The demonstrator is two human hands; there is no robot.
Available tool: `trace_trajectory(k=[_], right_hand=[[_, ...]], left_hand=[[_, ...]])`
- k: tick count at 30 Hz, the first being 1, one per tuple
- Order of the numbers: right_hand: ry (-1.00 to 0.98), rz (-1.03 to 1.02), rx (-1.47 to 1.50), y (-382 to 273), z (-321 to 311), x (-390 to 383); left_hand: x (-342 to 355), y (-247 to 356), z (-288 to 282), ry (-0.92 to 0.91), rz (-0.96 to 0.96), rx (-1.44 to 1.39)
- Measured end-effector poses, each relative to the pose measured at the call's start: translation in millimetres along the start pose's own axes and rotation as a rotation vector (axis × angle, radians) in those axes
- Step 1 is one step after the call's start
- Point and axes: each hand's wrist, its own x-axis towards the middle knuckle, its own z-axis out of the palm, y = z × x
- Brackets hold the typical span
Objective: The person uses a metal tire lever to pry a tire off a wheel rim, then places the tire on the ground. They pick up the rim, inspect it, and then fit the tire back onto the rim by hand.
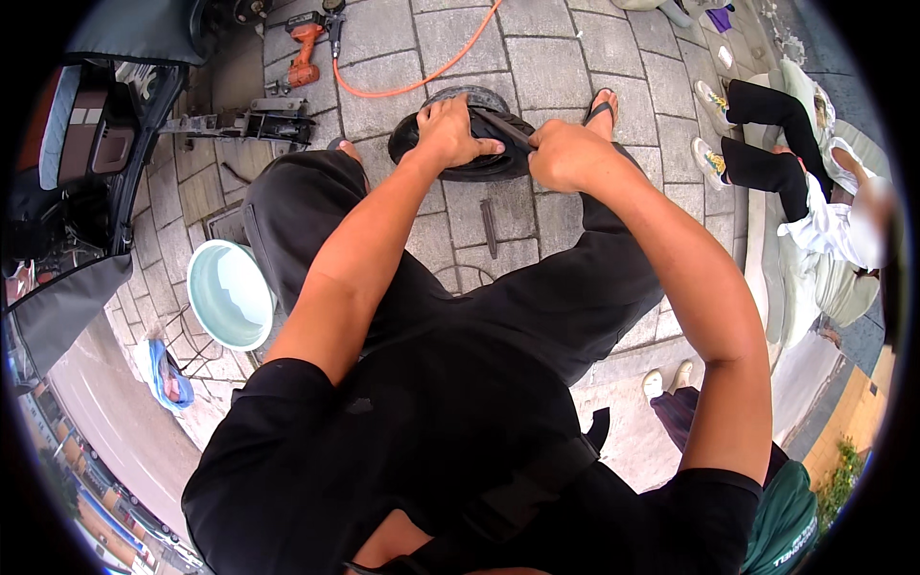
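A small wheel with a black tyre (pixel 406 142) lies flat on the paving between my feet. My left hand (pixel 450 132) grips the tyre from above, its thumb stretched over the middle of the wheel. A flat metal tyre lever (pixel 502 126) is in my right hand (pixel 571 156), whose fingers are wrapped round its near end. The lever's far end meets the tyre close to my left fingers; exactly how it sits at the edge is hidden. A second dark metal bar (pixel 490 228), like another lever, lies on the paving nearer my body.
An orange cordless power tool (pixel 306 53) and an orange air hose (pixel 407 89) lie beyond the wheel. To my left stand a pale green water basin (pixel 231 295) and a partly dismantled vehicle (pixel 105 153). A person in black trousers (pixel 778 115) sits at the right; another stands lower right.
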Motion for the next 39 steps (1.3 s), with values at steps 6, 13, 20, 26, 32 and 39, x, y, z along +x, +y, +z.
trace_trajectory(k=[6,13,20,26,32,39], right_hand=[[0.067,0.114,0.207,-36,26,-42],[0.192,0.127,0.364,-56,112,-36],[0.371,0.141,0.379,-61,173,-16],[0.421,0.114,0.378,-64,266,2],[0.501,0.094,0.372,-59,321,24],[0.613,0.057,0.34,-56,330,6]], left_hand=[[8,-15,-13,-0.111,0.003,-0.043],[14,-21,-32,-0.181,0.069,-0.053],[30,-85,-7,-0.053,-0.142,-0.424],[21,-94,12,-0.032,-0.11,-0.206],[4,-97,28,0.045,-0.09,-0.18],[-18,-91,30,0.043,-0.143,-0.206]])
